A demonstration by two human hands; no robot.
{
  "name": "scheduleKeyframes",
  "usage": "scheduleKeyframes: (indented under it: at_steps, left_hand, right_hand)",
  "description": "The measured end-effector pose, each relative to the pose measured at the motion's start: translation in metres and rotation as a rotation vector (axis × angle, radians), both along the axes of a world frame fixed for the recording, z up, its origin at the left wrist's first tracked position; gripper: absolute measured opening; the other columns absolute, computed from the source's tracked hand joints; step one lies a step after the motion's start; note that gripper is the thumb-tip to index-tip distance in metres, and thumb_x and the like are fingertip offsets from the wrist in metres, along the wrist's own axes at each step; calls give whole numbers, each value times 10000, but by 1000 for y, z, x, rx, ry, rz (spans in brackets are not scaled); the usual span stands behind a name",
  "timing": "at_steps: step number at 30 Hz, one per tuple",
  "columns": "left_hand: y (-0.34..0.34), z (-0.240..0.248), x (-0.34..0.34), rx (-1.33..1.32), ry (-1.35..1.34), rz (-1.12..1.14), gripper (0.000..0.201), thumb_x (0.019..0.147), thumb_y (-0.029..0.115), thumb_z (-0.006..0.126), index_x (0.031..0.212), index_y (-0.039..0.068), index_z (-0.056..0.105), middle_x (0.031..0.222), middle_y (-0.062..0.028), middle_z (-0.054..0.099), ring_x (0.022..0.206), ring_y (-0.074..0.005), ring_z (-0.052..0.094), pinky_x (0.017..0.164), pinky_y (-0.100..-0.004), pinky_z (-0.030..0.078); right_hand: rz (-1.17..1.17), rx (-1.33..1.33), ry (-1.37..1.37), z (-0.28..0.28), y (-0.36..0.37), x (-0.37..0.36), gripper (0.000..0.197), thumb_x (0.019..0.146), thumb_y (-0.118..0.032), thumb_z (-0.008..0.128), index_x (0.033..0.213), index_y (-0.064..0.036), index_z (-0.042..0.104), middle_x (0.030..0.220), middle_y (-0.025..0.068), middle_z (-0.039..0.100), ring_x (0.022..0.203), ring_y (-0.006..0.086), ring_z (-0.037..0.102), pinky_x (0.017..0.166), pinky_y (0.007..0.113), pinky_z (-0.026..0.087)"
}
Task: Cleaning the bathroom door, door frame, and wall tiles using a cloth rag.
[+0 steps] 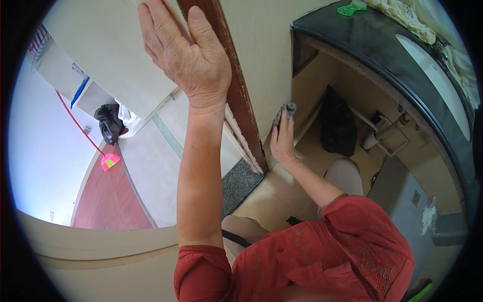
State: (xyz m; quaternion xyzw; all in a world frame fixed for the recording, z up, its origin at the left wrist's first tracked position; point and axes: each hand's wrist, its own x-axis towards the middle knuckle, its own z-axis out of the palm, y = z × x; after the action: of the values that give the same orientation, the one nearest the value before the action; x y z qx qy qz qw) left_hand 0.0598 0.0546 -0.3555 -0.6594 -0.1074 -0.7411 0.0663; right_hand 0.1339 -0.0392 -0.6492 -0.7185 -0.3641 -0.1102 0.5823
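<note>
My left hand (193,63) is raised at the upper middle with its fingers stretched out. It overlaps the pale door (108,45) and the brown door frame (214,22); whether the palm touches either is hidden. Lower and to the right, my right hand (283,141) holds a grey cloth (288,108) against the cream wall (261,65), beside the frame. The cloth sticks out past the fingertips.
A dark counter (347,30) curves along the right, with a black bag (337,123) and pipes (390,131) beneath it. A dark stone threshold (241,183) crosses the doorway. Beyond stand a pink broom (110,161) and another black bag (108,121).
</note>
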Motion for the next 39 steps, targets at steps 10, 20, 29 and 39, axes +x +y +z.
scheduleKeyframes:
  at_steps: [10, 20, 29, 39]
  left_hand:
    - [7, 4, 3, 37, 10, 58, 540, 989, 241, 436, 1417, -69, 329, 1423, -274, 367, 1343, -403, 320, 1113, -463, 247]
    - [-1, 6, 3, 9, 2, 109, 579, 967, 250, 476, 1443, -41, 319, 1429, -285, 343, 1327, -405, 336, 1091, -460, 261]
    - [4, -15, -50, -141, 76, -155, 554, 973, 217, 475, 1453, -10, 316, 1460, -248, 321, 1335, -349, 339, 1080, -424, 296]
    - [-31, -85, -63, -729, 57, -956, 516, 888, 99, 596, 1351, -49, 422, 1418, -208, 432, 1276, -329, 432, 1054, -395, 344]
  right_hand:
    - [311, 291, -512, 113, -24, -54, 533, 658, 72, 664, 1158, -109, 680, 1216, 226, 507, 1014, 370, 537, 871, 390, 467]
    - [221, -153, -476, 87, -30, -68, 478, 713, -64, 734, 1174, -163, 657, 886, 115, 531, 668, 259, 583, 577, 354, 494]
    - [255, 618, -862, 246, 1, -42, 534, 646, -7, 784, 1161, -18, 644, 787, 95, 556, 667, 253, 560, 554, 339, 462]
    - [321, 513, -949, 262, 18, -31, 437, 616, -3, 756, 1035, -77, 658, 809, 71, 559, 724, 245, 589, 602, 321, 493]
